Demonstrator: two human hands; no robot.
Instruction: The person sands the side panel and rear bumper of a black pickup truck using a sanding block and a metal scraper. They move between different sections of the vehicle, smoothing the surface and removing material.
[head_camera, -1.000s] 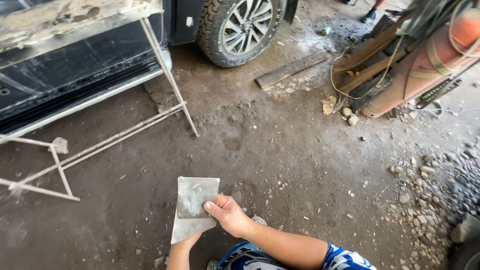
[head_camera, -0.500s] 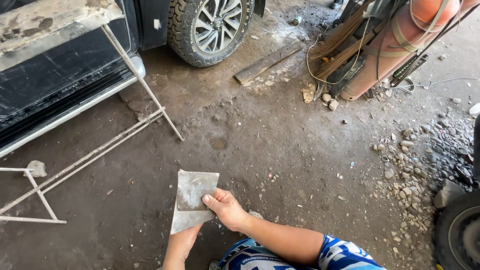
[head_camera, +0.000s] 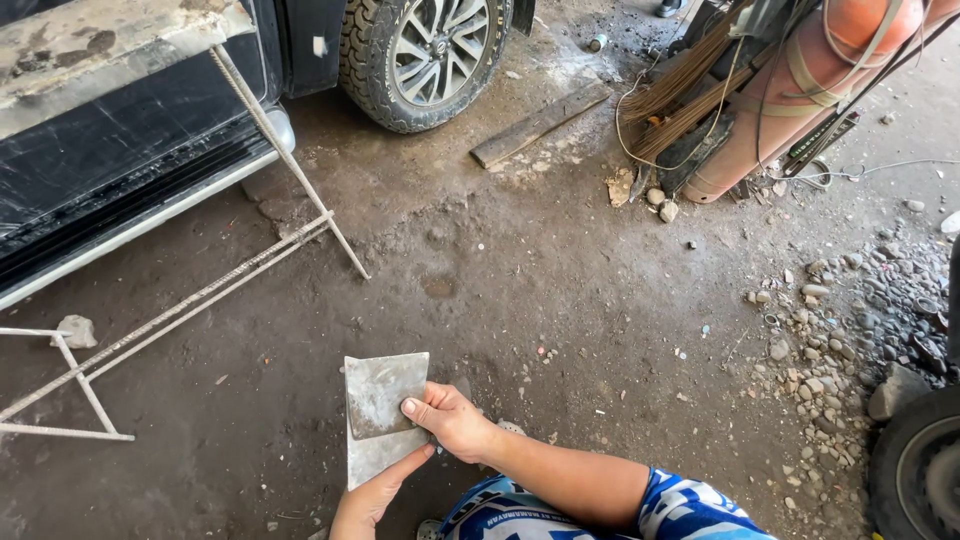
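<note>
1. Low in the middle of the head view, just above the dirt floor (head_camera: 560, 300), a grey metal plate (head_camera: 380, 398) was held flat-faced toward the camera. A paler sheet (head_camera: 372, 458) seemed to lie behind it, showing below its lower edge.
2. The right hand (head_camera: 452, 420) grasped the plate's right edge, thumb pressed on the face and fingers curled behind.
3. The left hand (head_camera: 372, 498) was open under the plate's bottom corner, fingertips touching the paler sheet, propping rather than gripping.
4. By my judgement, the step in hand was holding and lining up the two pieces. Any further handling would call for a firm pinch on both and for keeping the fingers off the cut edges.
5. Left of the plate stood a welded rebar frame (head_camera: 200, 300).
6. Far above the plate were a car wheel (head_camera: 430, 55) and a wooden plank (head_camera: 540, 125).
7. Up and right of the plate leaned an orange gas cylinder (head_camera: 790, 100), and loose stones (head_camera: 815, 340) lay to its right.
</note>
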